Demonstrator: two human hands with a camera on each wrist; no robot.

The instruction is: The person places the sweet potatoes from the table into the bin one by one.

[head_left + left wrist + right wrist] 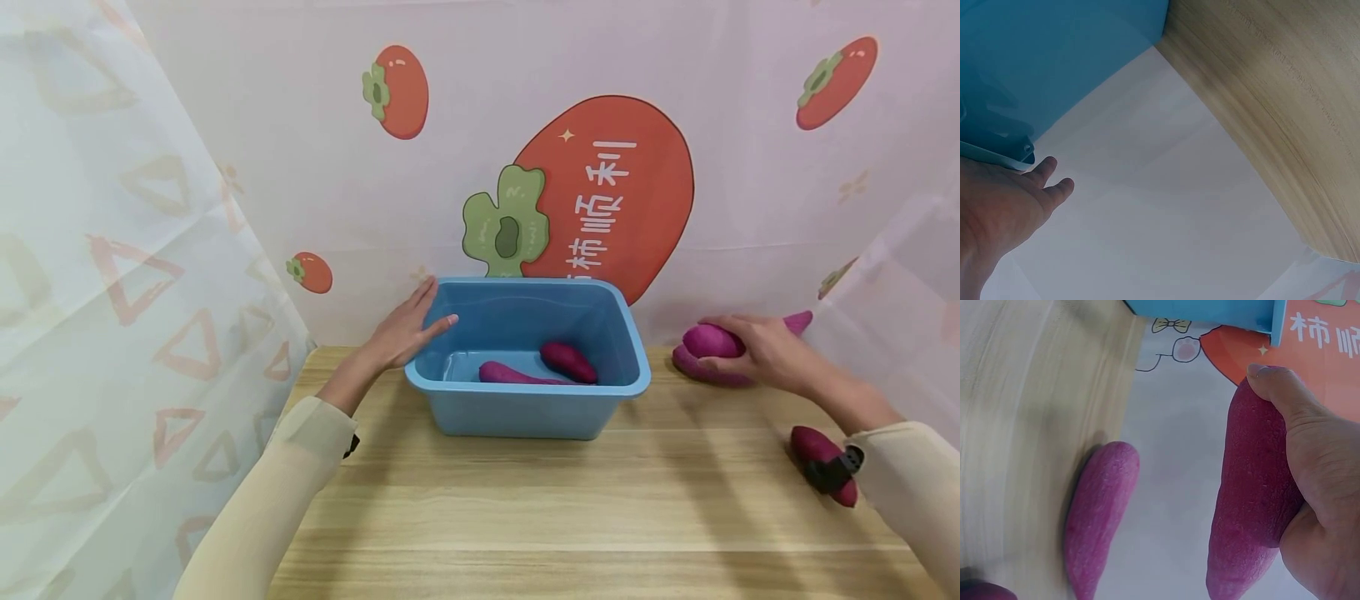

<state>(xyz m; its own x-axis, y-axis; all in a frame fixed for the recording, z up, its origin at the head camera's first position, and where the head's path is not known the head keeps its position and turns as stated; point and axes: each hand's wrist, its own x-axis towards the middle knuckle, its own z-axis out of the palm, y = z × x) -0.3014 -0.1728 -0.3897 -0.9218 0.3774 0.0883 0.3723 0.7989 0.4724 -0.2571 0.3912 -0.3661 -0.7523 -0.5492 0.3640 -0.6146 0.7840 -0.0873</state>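
My left hand [401, 332] rests against the left rim of a blue plastic tub [517, 412], fingers extended and thumb over the inside. In the left wrist view, the palm [1007, 206] lies against the rim. Two purple sweet potatoes lie in the tub, a long one [510, 374] and a shorter one [567, 361]. To the right of it, my right hand [776, 354] grips a purple sweet potato [1254, 462] above the table. A lighter purple end [1235, 565] shows below the palm; I cannot tell whether it is a second one. Underneath lies another sweet potato [1100, 515].
One more sweet potato [817, 450] lies on the wooden table [525, 508] near my right wrist, partly covered by a black wrist device [832, 471]. White sheeting printed with persimmons [401, 92] stands behind the tub and along both sides.
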